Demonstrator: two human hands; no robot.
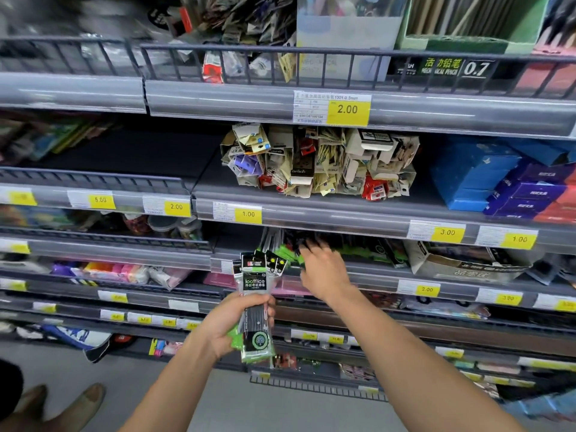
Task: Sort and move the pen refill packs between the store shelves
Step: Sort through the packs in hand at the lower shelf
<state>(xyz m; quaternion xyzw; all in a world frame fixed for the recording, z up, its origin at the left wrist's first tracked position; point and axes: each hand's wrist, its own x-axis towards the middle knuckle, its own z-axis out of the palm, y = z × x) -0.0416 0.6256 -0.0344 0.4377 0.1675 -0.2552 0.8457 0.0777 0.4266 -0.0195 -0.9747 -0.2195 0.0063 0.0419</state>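
Note:
My left hand [232, 322] grips a bundle of several pen refill packs [256, 286], black and green with clear sleeves, held upright in front of the shelves. My right hand [321, 269] reaches into the third shelf down, fingers curled over more black and green refill packs [358, 247] lying there. Whether it holds one I cannot tell, since its fingertips are hidden among the packs.
The shelf above holds a heap of small carded packs [318, 160] and blue boxes [473, 176]. A cardboard box [461, 263] sits right of the refill packs. Yellow price tags line the shelf edges. Lower shelves carry pink items [124, 272]. Someone's shoes [62, 400] stand at bottom left.

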